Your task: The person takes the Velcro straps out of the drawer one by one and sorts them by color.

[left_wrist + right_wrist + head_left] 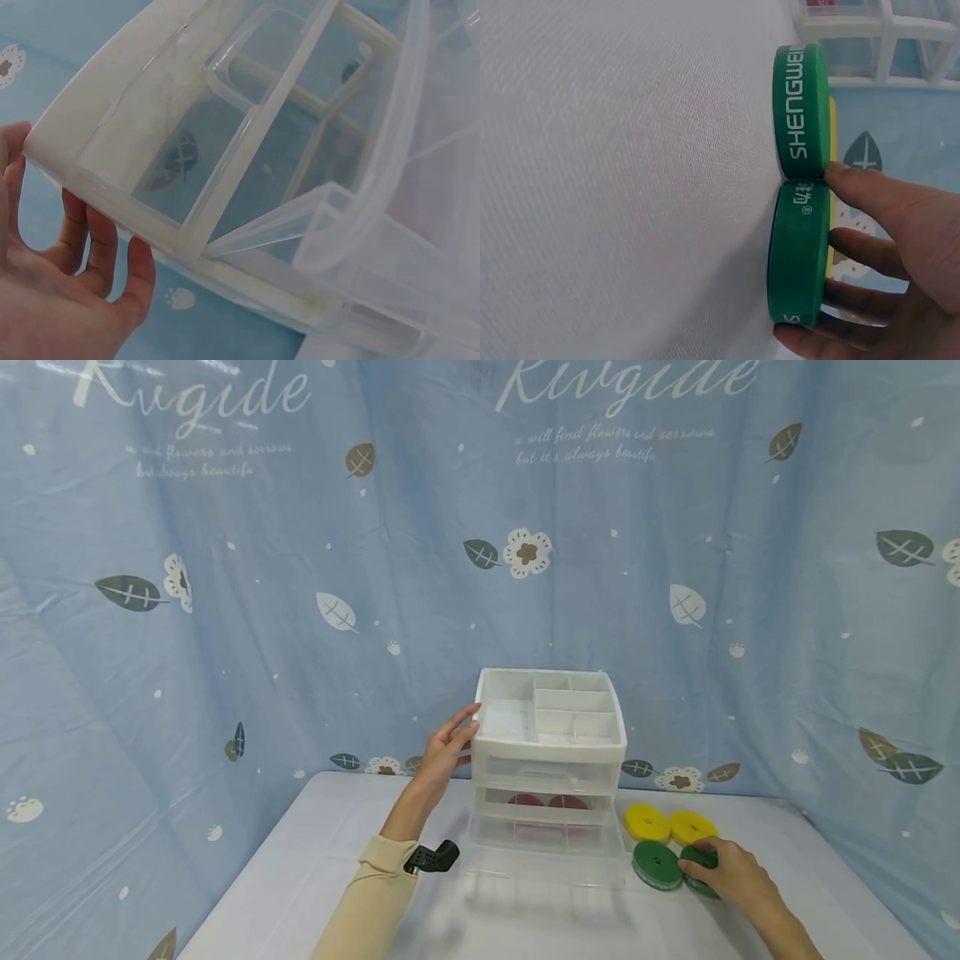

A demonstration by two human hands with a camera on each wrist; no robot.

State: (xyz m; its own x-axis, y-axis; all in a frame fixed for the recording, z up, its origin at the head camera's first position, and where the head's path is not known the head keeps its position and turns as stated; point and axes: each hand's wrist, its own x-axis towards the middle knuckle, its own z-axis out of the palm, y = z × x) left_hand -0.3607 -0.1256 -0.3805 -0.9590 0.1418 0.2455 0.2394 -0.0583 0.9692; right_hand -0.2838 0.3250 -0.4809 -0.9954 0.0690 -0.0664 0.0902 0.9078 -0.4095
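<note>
"Both busy?"

"My right hand (741,878) grips the right green roll (699,870), thumb on one side, fingers on the other. That roll lies on the table (345,860) and touches the other green roll (657,865). Two yellow rolls (647,822) sit just behind."

"And your left hand (442,755)?"

"It rests against the left side of the white drawer box (551,752), fingers loose, just touching."

The left forearm (407,814) reaches forward, the left grip (442,750) with fingers parted and lightly bent; the right forearm (783,931) slants inward, the right grip (735,872) palm down, thumb and fingers curved.
</note>
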